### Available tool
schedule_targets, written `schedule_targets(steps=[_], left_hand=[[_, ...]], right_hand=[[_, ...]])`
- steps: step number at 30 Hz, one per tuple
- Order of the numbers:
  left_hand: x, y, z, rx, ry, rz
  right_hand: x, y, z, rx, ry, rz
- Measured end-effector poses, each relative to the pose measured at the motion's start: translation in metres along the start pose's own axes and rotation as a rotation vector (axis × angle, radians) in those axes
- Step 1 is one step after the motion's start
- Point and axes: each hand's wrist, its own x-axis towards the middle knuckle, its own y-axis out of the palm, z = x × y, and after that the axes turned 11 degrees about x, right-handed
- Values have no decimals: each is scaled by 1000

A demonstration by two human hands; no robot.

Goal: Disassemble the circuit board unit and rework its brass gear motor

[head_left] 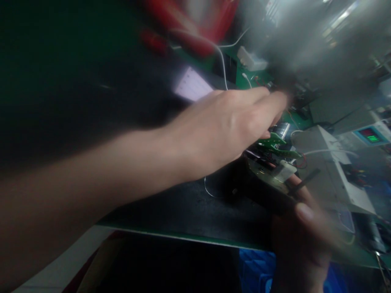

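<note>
My left hand (235, 118) reaches in from the left with its fingers curled round the upper edge of a green circuit board (275, 141). A silvery cylindrical part (282, 129) sits on that board, and thin wires run below it. The board is tilted just above an open black housing (265, 191), which has a whitish block (284, 171) at its rim. From the lower right my right hand (308, 232) grips this housing, thumb on the near side and a finger along the far side. Left fingertips are partly hidden behind the knuckles.
A black mat (189, 211) covers the green-edged bench. A white paper (194, 85), a blurred red object (195, 28) and a white power strip (252, 60) lie farther back. At right stand a grey box (324, 167) and an instrument display (371, 135). Blue plastic (256, 268) shows below.
</note>
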Motion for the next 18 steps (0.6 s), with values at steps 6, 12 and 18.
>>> schedule_targets(steps=[6,12,18], left_hand=[[2,-1,-1,30,-12,30],[3,0,-3,62,-31,37],[4,-2,-4,60,-42,62]], right_hand=[[0,-2,-3,23,-42,20],[1,-6,-3,7,-49,37],[1,-5,-2,-7,-63,43]])
